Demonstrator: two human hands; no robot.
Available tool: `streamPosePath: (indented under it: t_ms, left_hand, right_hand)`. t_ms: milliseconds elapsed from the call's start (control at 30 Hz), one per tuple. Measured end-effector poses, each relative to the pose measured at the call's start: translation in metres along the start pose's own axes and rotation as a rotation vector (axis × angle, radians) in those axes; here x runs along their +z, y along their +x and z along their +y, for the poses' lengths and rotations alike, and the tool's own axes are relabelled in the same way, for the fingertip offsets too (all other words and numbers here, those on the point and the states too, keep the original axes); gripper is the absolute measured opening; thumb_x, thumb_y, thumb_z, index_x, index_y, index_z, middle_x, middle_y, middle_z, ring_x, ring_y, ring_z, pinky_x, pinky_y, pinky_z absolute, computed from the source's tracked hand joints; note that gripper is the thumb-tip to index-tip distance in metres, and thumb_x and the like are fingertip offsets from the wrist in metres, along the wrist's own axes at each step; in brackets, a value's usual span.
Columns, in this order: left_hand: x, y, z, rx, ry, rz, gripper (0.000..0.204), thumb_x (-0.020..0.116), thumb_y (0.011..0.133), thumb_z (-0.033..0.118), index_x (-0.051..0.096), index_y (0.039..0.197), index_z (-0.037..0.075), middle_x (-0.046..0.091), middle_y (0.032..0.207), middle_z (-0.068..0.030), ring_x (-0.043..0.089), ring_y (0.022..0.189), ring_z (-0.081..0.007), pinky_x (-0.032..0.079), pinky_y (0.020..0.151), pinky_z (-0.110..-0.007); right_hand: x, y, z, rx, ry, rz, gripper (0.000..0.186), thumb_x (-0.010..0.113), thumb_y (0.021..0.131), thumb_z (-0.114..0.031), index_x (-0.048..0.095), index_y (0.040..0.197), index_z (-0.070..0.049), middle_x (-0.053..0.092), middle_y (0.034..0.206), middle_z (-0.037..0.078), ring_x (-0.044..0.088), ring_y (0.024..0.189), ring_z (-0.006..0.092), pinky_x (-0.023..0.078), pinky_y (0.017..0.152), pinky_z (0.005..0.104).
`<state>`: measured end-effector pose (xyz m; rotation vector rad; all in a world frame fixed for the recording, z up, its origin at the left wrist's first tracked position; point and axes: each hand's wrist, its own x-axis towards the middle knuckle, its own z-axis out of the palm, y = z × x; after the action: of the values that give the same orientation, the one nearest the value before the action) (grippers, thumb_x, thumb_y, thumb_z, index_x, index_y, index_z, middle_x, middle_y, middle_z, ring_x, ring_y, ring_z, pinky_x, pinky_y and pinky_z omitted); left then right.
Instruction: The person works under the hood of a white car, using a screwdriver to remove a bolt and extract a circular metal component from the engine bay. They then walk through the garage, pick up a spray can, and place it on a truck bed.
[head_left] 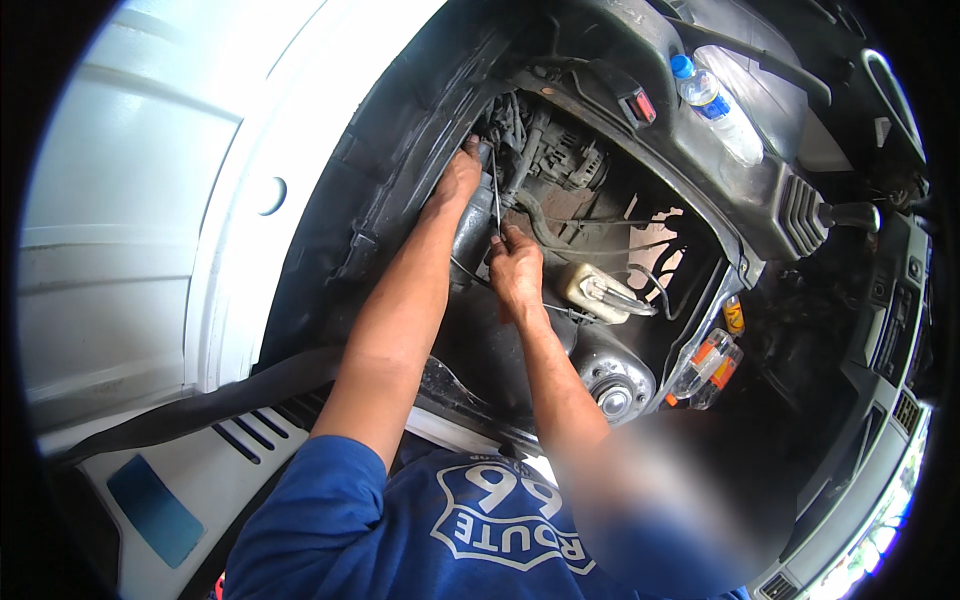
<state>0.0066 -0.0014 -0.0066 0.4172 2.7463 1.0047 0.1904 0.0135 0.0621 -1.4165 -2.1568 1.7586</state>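
Note:
I lean into a vehicle's engine bay with both arms stretched forward. My left hand (456, 182) reaches deepest, its fingers curled over the upper end of a grey cylindrical part (468, 232) beside a bundle of cables. A little lower, my right hand (516, 270) pinches a thin metal rod (495, 198) that runs upward along that cylinder. The rod's tip is hidden among the dark engine parts. My blue shirt fills the lower edge.
White body panel (130, 200) on the left with a black liner next to it. A whitish plastic reservoir (598, 292) and a round metal mount (613, 398) lie right of my hands. A clear bottle with a blue cap (715, 105) rests on the upper right, orange-and-clear plastic pieces (710, 365) below.

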Motion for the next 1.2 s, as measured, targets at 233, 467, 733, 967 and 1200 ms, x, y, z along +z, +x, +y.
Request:
streamPosePath:
  t_ms: [233,467,733,967,1200]
  left_hand:
    - [-0.006,-0.001,0.005,-0.033,0.009,-0.061,0.070,0.045,0.103,0.049,0.036,0.151,-0.002,0.030,0.156,-0.0309,0.025,0.147,-0.0466,0.018,0.123,-0.050]
    - [-0.005,0.003,0.011,-0.061,-0.101,-0.077,0.071,0.045,0.102,0.049,0.035,0.150,-0.003,0.031,0.155,-0.0313,0.026,0.146,-0.0462,0.018,0.123,-0.049]
    - [-0.013,0.001,0.013,-0.047,-0.047,-0.076,0.071,0.045,0.101,0.052,0.041,0.147,-0.003,0.037,0.153,-0.0303,0.032,0.143,-0.0469,0.024,0.121,-0.048]
    - [-0.009,0.005,0.010,-0.067,0.101,-0.066,0.072,0.045,0.100,0.052,0.041,0.148,-0.001,0.034,0.156,-0.0279,0.029,0.146,-0.0444,0.019,0.123,-0.047]
    - [-0.006,-0.002,-0.004,0.033,0.070,-0.033,0.065,0.047,0.100,0.045,0.047,0.144,-0.003,0.041,0.150,-0.0302,0.035,0.142,-0.0452,0.024,0.121,-0.046]
  right_hand:
    - [-0.004,-0.005,-0.022,0.002,-0.086,-0.013,0.023,0.058,0.098,-0.012,0.063,0.114,0.004,0.071,0.094,0.020,0.066,0.082,0.0272,0.051,0.079,0.0391]
    - [0.003,-0.005,-0.024,-0.058,-0.112,0.064,0.016,0.058,0.097,-0.012,0.059,0.101,0.003,0.069,0.096,0.028,0.067,0.090,0.0436,0.049,0.081,0.0458]
    - [-0.005,0.000,-0.013,0.054,-0.059,-0.040,0.016,0.058,0.098,-0.014,0.059,0.104,0.002,0.068,0.094,0.026,0.066,0.090,0.0426,0.049,0.081,0.0458]
    - [-0.009,0.006,-0.006,-0.059,-0.171,-0.025,0.024,0.055,0.098,-0.011,0.060,0.119,-0.001,0.069,0.083,0.017,0.063,0.072,0.0236,0.050,0.068,0.0390]
    - [-0.031,0.011,-0.005,-0.017,-0.200,-0.115,0.028,0.056,0.098,-0.014,0.060,0.123,-0.001,0.070,0.088,0.016,0.063,0.069,0.0225,0.049,0.065,0.0388]
